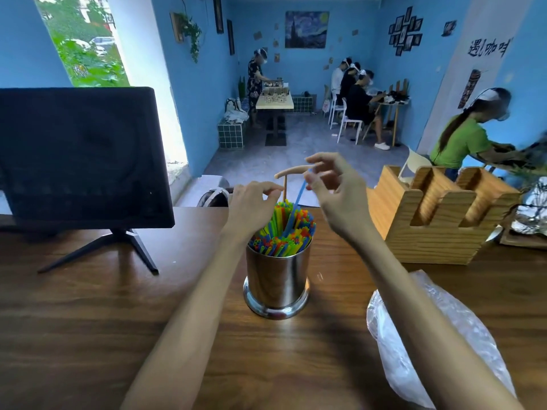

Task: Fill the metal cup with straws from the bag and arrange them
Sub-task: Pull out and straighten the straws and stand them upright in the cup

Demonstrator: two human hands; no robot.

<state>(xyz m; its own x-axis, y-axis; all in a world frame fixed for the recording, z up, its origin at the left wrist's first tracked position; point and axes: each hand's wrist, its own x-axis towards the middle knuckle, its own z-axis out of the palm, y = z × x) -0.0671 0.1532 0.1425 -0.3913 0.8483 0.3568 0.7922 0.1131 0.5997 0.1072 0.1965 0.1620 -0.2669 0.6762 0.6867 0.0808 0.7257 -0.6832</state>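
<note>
A shiny metal cup (276,282) stands on the wooden counter (88,321), packed with upright coloured straws (281,232). My left hand (251,205) hovers over the cup's left side and pinches an orange bendy straw (285,187) whose bent top points right. My right hand (334,184) is above and right of the cup, fingertips holding the top of a blue straw (299,196) that rises out of the bundle. A crumpled clear plastic bag (429,335) lies on the counter at the right, partly under my right forearm.
A black monitor (80,158) on a tripod foot stands at the left. A wooden slotted holder (438,220) sits at the right rear of the counter. Beyond the counter, several people sit or stand at tables in a blue room.
</note>
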